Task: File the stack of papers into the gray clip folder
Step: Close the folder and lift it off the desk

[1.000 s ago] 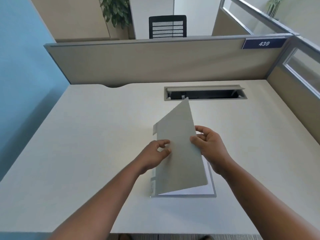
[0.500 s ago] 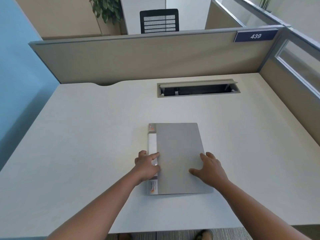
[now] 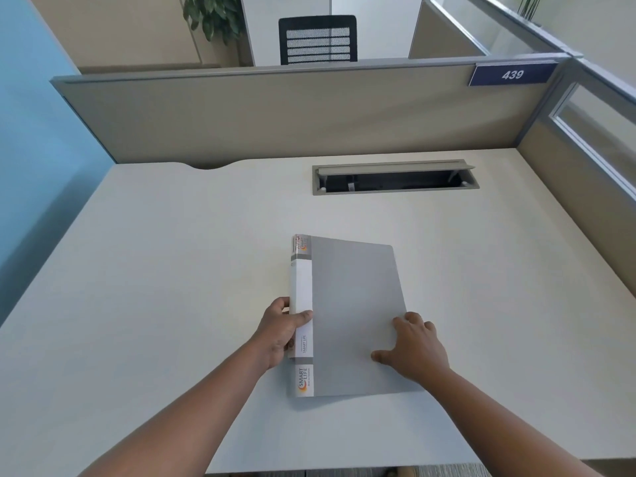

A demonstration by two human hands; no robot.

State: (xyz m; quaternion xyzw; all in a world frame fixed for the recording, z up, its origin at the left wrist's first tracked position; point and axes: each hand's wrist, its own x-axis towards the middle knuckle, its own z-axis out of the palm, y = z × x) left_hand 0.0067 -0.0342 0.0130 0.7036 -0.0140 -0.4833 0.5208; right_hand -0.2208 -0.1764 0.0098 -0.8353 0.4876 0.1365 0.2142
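Your left grip (image 3: 278, 333) clasps the folder (image 3: 354, 318) spine | right grip (image 3: 414, 346) flat on cover | light, stiff, slick: lift by spine.

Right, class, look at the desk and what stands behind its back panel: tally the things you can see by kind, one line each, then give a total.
Gray folder: 1
Hands on the folder: 2, left hand and right hand
Cable slot in the desk: 1
Number sign reading 439: 1
Black chair: 1
Leafy plants: 2, one beside the chair and one far right
Total: 8
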